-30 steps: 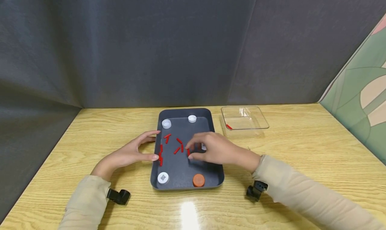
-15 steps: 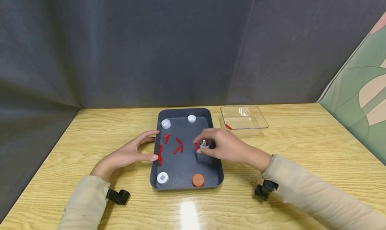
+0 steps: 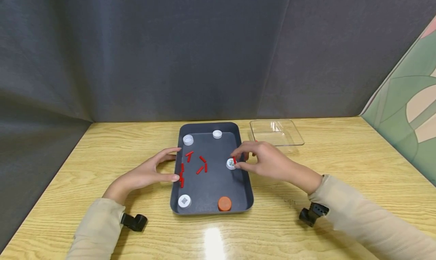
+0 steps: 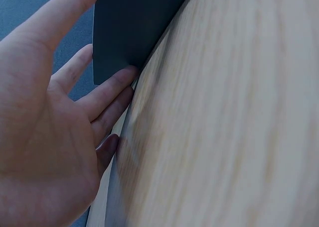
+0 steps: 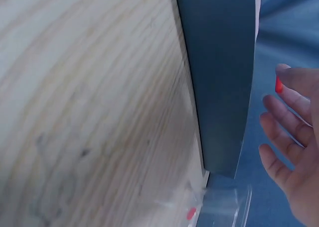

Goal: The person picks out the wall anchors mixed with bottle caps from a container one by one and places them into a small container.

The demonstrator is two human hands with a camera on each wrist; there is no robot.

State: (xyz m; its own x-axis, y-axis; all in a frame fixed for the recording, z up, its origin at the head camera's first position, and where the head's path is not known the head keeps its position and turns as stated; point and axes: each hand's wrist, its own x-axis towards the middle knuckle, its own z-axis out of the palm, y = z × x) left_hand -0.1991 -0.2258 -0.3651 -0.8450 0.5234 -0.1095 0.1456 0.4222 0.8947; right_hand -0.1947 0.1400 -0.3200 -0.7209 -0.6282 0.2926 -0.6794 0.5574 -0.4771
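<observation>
My right hand [image 3: 270, 161] pinches a small red stick [image 3: 234, 160] between thumb and index finger, over the right side of a dark grey tray [image 3: 218, 186]. Right by that stick lies a white cap with a printed mark [image 3: 231, 164], inside the tray. In the right wrist view the red stick [image 5: 278, 84] shows at the fingertips, above the tray's side. My left hand [image 3: 146, 172] rests against the tray's left side, thumb and fingers spread along the rim. Several more red sticks [image 3: 200, 170] lie loose in the tray, in its middle and along its left wall.
Near the tray's corners sit an orange cap [image 3: 224, 203], a white cap with a square code [image 3: 184, 201] and two white caps [image 3: 188, 140] at the back. Behind my right hand stands a clear plastic box [image 3: 277, 133], a red piece [image 5: 191, 213] at its near corner.
My right hand has moved right with the red stick, from the tray's middle to its right side, uncovering the printed white cap. My left hand has stayed in place.
</observation>
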